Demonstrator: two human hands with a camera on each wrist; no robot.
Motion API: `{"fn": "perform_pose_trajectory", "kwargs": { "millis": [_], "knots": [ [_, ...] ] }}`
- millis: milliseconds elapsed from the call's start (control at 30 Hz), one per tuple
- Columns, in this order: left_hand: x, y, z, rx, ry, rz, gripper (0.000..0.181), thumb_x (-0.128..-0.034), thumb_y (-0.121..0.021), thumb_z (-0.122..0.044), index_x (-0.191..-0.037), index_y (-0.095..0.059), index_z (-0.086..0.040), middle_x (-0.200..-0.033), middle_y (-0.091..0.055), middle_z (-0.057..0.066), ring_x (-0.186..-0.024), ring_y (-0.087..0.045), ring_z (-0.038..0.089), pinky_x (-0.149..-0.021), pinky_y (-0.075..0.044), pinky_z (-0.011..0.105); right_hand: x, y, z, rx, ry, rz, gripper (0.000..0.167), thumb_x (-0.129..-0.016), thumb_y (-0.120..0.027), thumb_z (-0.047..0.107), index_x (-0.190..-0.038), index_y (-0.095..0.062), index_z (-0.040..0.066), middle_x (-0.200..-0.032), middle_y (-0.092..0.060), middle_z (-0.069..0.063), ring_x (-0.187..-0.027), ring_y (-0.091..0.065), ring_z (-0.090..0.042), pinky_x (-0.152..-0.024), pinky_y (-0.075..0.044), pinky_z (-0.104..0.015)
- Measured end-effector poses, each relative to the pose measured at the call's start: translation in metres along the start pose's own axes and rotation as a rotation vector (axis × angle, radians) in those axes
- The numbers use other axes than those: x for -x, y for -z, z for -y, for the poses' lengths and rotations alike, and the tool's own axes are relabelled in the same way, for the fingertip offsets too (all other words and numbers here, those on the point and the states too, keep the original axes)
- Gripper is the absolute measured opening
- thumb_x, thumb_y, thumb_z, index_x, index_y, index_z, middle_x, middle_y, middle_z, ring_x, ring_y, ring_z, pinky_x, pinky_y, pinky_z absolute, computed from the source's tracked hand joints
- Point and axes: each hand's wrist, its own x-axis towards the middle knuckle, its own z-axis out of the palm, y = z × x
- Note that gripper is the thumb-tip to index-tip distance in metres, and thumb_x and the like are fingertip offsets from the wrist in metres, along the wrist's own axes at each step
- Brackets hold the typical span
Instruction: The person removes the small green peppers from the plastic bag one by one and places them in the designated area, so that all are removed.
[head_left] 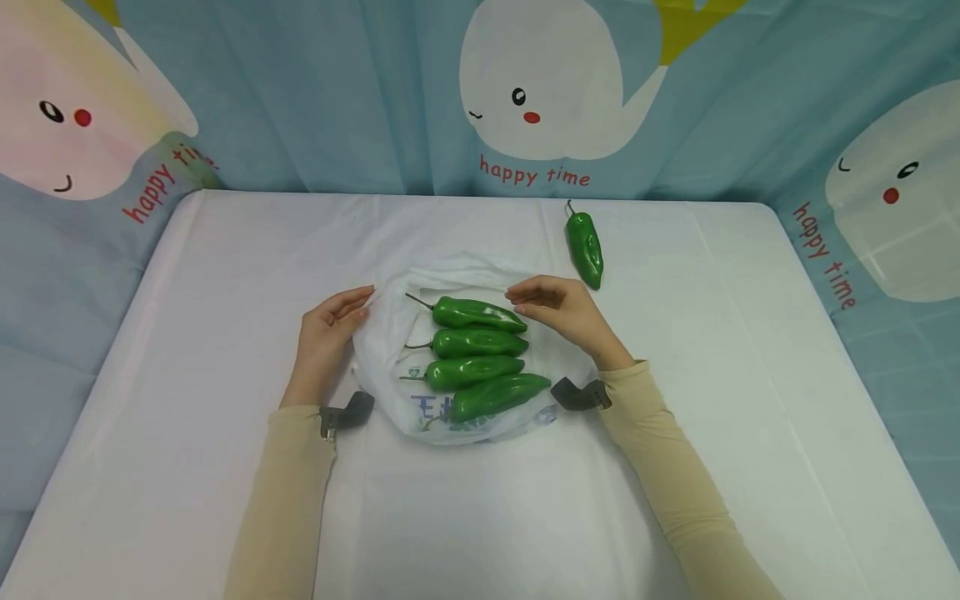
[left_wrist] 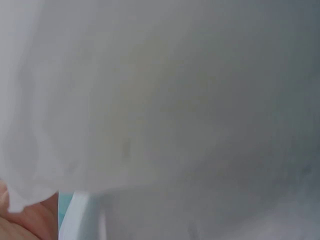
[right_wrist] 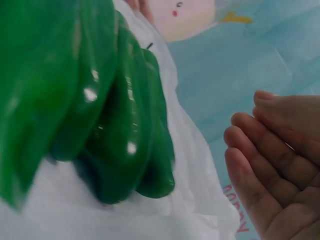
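A white plastic bag (head_left: 382,354) with printed lettering lies on the table with its mouth spread wide. Several green peppers (head_left: 480,343) rest in it side by side, most with their stems to the left; in the right wrist view these peppers (right_wrist: 125,125) fill the left side. My left hand (head_left: 326,337) pinches the bag's left rim between thumb and fingers. White plastic covers most of the left wrist view and partly hides that hand (left_wrist: 32,222). Over the bag's upper right rim, my right hand (head_left: 562,312) has gently bent fingers and holds nothing.
Another green pepper (head_left: 584,248) lies outside the bag, near the table's back edge and beyond my right hand. A white cloth covers the table (head_left: 465,517). Behind it hangs a blue curtain (head_left: 337,100) with whale prints.
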Motion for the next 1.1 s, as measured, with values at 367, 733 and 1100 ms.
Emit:
{"fn": "perform_pose_trajectory", "kwargs": {
  "millis": [367,733,1100],
  "knots": [
    [0.001,-0.001,0.000,0.017,0.008,-0.007,0.033,-0.0936,-0.060,-0.013,-0.125,-0.060,-0.004,-0.120,-0.063,0.008,-0.110,-0.056,0.006,-0.088,-0.044,0.013,-0.002,-0.013,-0.007,0.081,0.038,0.084,0.027,-0.084,-0.066,-0.006,-0.111,-0.064,-0.007,-0.109,-0.065,-0.019,-0.098,-0.062,-0.030,-0.088,-0.049,-0.037],
    [0.001,-0.002,-0.001,0.029,0.013,-0.016,0.032,-0.0935,-0.060,-0.011,-0.125,-0.060,-0.002,-0.120,-0.062,0.011,-0.109,-0.057,0.006,-0.087,-0.044,0.013,-0.003,-0.016,-0.007,0.212,0.086,0.138,0.026,-0.086,-0.066,-0.002,-0.112,-0.066,-0.002,-0.111,-0.066,-0.013,-0.108,-0.060,-0.025,-0.095,-0.045,-0.030],
    [0.001,-0.002,-0.001,0.019,0.021,-0.012,0.033,-0.0938,-0.059,-0.012,-0.125,-0.060,-0.003,-0.122,-0.062,0.012,-0.110,-0.056,0.007,-0.088,-0.044,0.013,-0.004,-0.016,-0.014,0.279,0.068,0.099,0.026,-0.086,-0.068,0.004,-0.112,-0.067,0.000,-0.112,-0.066,-0.012,-0.108,-0.060,-0.024,-0.097,-0.044,-0.035]
  ]
}}
